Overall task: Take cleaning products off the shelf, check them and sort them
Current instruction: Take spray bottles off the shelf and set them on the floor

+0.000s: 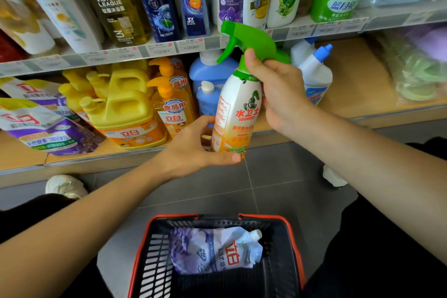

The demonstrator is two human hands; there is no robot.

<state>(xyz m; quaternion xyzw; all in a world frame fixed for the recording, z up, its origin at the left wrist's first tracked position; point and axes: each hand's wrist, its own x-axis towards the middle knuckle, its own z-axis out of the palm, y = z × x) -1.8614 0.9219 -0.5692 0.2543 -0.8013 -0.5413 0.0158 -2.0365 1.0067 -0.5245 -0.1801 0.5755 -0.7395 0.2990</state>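
A white and orange spray bottle (238, 113) with a green trigger head is held upright in front of the lower shelf. My right hand (278, 89) grips its neck just under the trigger. My left hand (196, 147) cups the bottle's base, thumb across the front. Below, on the grey floor, stands a black basket with a red rim (294, 237), and a purple and white refill pouch (217, 250) lies in it.
The lower shelf (350, 72) holds purple pouches (41, 126), yellow detergent jugs (125, 109), orange pump bottles (173, 104), blue bottles (208, 80) and a white bottle with a blue cap (314, 72). Shampoo bottles line the upper shelf (145, 2). My shoes (65, 186) are on the floor.
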